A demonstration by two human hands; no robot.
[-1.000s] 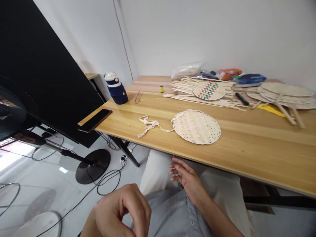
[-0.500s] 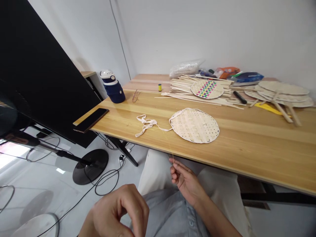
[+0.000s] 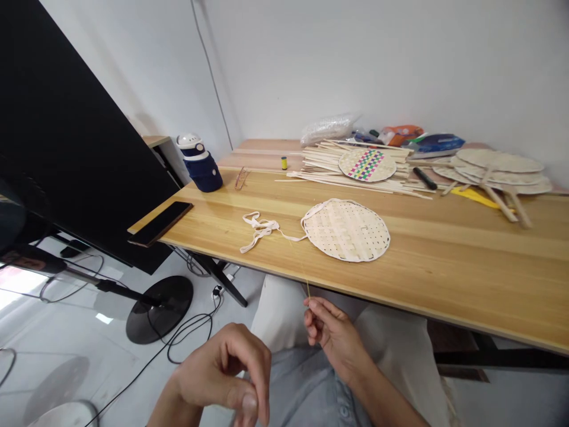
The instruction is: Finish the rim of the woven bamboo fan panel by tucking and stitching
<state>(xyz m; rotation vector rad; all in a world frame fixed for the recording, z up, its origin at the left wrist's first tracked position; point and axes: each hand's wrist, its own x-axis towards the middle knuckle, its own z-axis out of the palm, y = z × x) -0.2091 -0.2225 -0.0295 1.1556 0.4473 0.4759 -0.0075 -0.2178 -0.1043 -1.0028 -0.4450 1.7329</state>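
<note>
My right hand [image 3: 331, 333] is below the table's front edge, its fingertips pinched on a thin yellow thread [image 3: 304, 279] that runs up toward the round woven fan blank [image 3: 345, 230] on the wooden table [image 3: 444, 255]. My left hand [image 3: 226, 373] hovers low over my lap with fingers curled and thumb pressed to them; what it holds, if anything, is too fine to make out. A white fabric strip [image 3: 260, 228] trails left from the woven disc.
Further back lie a coloured woven disc [image 3: 367, 164] on bamboo strips, finished fans [image 3: 498, 166], a small yellow spool [image 3: 284, 162], a marker [image 3: 425, 178], glasses [image 3: 240, 177] and a blue bottle [image 3: 200, 163]. A phone [image 3: 160, 223] lies at the table corner beside a black panel [image 3: 66, 136]. Cables cross the floor.
My right hand went from loosely open to pinching the thread and shifted slightly. My left hand rose a little and turned. The view drifted left.
</note>
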